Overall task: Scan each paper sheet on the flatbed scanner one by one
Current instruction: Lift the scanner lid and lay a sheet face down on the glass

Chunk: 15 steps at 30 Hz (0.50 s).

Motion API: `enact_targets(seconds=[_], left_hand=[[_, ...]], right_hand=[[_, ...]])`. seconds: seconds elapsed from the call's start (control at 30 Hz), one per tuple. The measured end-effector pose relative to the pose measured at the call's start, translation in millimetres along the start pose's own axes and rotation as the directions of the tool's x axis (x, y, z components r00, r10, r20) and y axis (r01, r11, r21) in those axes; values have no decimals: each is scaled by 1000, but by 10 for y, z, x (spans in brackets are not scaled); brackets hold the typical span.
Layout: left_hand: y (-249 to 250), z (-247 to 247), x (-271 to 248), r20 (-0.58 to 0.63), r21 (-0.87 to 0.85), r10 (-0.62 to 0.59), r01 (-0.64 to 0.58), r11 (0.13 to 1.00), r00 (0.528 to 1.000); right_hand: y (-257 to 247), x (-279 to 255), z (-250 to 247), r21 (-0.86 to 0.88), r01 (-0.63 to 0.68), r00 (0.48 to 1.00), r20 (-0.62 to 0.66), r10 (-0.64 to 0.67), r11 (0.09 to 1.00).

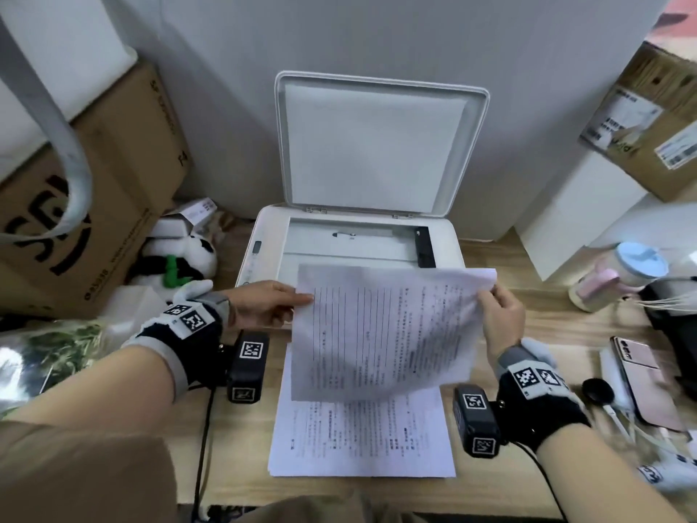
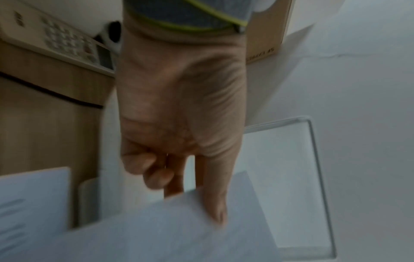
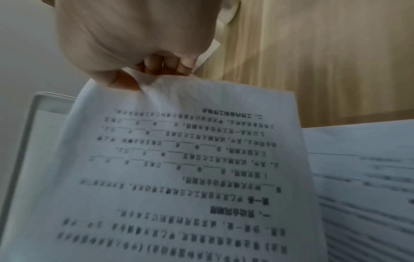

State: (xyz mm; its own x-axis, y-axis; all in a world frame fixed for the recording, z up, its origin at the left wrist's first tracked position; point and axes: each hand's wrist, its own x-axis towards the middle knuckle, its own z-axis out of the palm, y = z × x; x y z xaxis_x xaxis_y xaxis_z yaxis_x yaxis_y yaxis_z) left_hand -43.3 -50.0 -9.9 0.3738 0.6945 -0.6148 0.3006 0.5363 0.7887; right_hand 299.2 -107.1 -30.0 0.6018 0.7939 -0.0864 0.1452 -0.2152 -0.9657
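A white flatbed scanner (image 1: 260,228) stands at the back of the desk with its lid (image 1: 377,145) raised and the glass (image 1: 347,243) bare. I hold a printed paper sheet (image 1: 384,330) in the air in front of the scanner, over a stack of printed sheets (image 1: 362,439) on the desk. My left hand (image 1: 264,302) pinches the sheet's left edge, thumb on top of the sheet (image 2: 156,230). My right hand (image 1: 498,311) pinches the right edge of the sheet (image 3: 179,168), which crumples slightly at the fingers.
Cardboard boxes (image 1: 94,205) and a panda plush (image 1: 181,262) crowd the left. A box (image 1: 648,122) on a white block, a pink and blue bottle (image 1: 618,277), a phone (image 1: 641,375) and cables lie to the right. The wooden desk (image 1: 241,454) shows beside the stack.
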Motion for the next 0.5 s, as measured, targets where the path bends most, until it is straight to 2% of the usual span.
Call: enact_targets(seconds=[0.07,0.13,0.23,0.3,0.33,0.37,0.43,0.47,0.5], left_hand=[[258,-71,3,-128,-55,84,-92,994,988],[484,-184,27,-289,-39,181,-200,979,940],[811,-300,-39,-478,-33,341,-404,914,810],[1037,-293,-128,-528,-62,430,-539,840,732],[1127,-284,-163,-534,-104,461,-596,796,709],[1183,-282,-174,-537,-158,470,-630,760,701],[1175,-312,-171,-535,-246,438,-629,737,722],[1117,-336,-143,-551,-260,405,-612,747,729],[1031,-359,-93,-588,-220,375,-588,778,717]], right_hand=[[-216,101,48,2,51,999,6,-51,999],[-447,205,99,1,126,992,19,-126,992],[-906,292,162,77,220,974,33,-223,972],[-1206,325,181,223,228,970,33,-241,948],[-1317,339,182,323,212,971,39,-236,923],[-1389,351,172,417,182,974,46,-220,891],[-1441,340,153,545,101,978,100,-184,833],[-1423,319,153,560,71,978,123,-167,826],[-1353,317,168,520,71,982,115,-152,852]])
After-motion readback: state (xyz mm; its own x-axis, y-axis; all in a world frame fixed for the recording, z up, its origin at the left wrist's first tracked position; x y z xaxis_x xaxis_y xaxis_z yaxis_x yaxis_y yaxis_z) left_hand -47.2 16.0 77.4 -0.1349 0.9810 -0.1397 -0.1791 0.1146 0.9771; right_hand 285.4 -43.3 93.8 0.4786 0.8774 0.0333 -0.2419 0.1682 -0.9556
